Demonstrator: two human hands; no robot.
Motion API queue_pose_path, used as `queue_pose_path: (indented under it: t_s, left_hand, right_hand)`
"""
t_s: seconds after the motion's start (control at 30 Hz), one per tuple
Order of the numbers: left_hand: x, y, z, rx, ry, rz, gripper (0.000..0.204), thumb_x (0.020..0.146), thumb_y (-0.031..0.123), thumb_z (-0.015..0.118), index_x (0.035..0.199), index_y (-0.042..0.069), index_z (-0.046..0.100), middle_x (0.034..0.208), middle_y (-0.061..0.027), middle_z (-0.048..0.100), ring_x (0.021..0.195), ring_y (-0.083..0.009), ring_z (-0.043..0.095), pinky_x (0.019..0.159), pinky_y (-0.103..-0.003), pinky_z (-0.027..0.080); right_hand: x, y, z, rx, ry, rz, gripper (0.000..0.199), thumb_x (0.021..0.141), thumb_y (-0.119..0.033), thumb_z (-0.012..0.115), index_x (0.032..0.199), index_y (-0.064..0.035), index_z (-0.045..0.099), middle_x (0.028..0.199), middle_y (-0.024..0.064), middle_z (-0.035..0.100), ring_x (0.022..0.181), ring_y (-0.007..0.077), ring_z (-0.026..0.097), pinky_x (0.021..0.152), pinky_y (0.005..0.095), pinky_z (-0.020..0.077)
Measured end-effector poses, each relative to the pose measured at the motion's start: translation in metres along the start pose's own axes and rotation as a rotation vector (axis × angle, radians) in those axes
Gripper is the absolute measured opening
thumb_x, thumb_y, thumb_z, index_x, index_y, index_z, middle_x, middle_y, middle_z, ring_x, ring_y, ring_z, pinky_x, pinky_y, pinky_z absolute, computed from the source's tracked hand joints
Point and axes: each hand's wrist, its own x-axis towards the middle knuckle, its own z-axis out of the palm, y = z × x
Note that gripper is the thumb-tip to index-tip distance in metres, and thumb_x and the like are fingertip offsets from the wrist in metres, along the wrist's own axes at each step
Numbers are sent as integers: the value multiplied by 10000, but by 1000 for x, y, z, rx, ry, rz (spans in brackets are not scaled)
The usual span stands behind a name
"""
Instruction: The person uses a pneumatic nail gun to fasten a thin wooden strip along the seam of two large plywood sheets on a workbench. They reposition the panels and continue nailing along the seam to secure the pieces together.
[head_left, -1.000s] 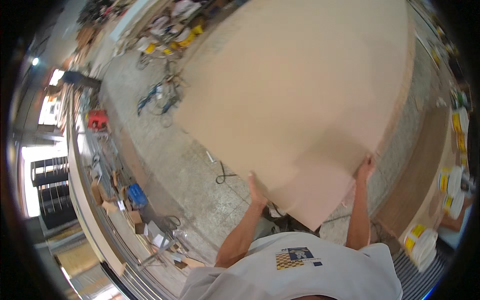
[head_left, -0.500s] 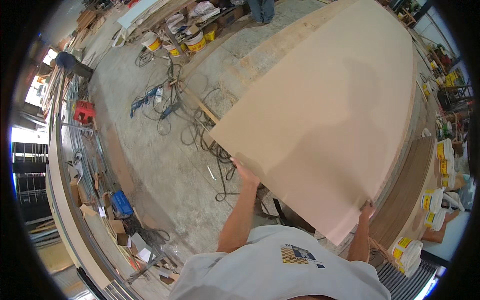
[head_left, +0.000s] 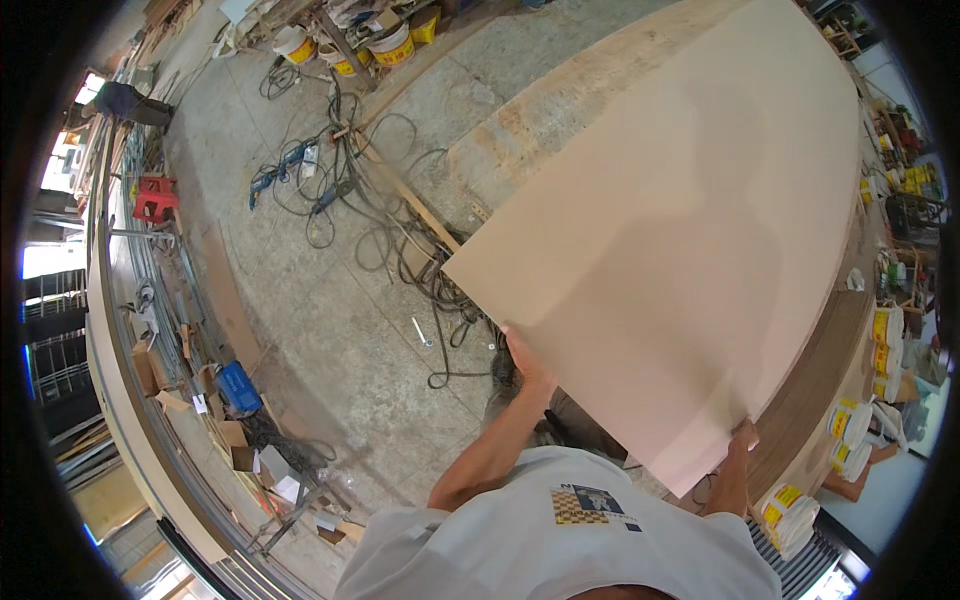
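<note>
A large, smooth, pale pinkish-beige board stretches away in front of me, with shadows falling across it. My left hand grips its near left edge, fingers partly hidden by the board. On the right side, close to the near corner, my right hand is closed round the other edge. Beneath the board's far left side lies a rougher, stained wooden sheet.
Tangled black cables and blue power tools lie on the concrete floor left of the board. Brown sheets and white-and-yellow buckets stand at the right. A red stool and blue case are at the left; a person bends beyond.
Both hands keep their hold on the board. In the picture, the board's near end and my left hand have shifted right and slightly down. My legs now show beneath the left arm.
</note>
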Motion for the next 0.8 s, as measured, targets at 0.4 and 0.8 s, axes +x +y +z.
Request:
queue_pose_path:
  t_s: [0.4,0.8]
  left_hand:
    - [41,-73,85,413,360,226,698,1054,599,439,1277,-62,438,1288,-188,483,1098,-285,562,895,-434,512]
    - [63,-103,118,1141,746,342,880,1044,652,349,1517,-87,280,1452,-349,360,1264,-488,497,959,-534,502]
  right_hand:
    - [62,-91,6,175,20,146,335,934,-268,724,1184,-48,761,1105,143,766,895,267,735,738,423,602]
    - [72,-137,12,-81,56,52,355,917,-339,738,1091,-33,786,1062,161,766,941,283,738,759,446,611]
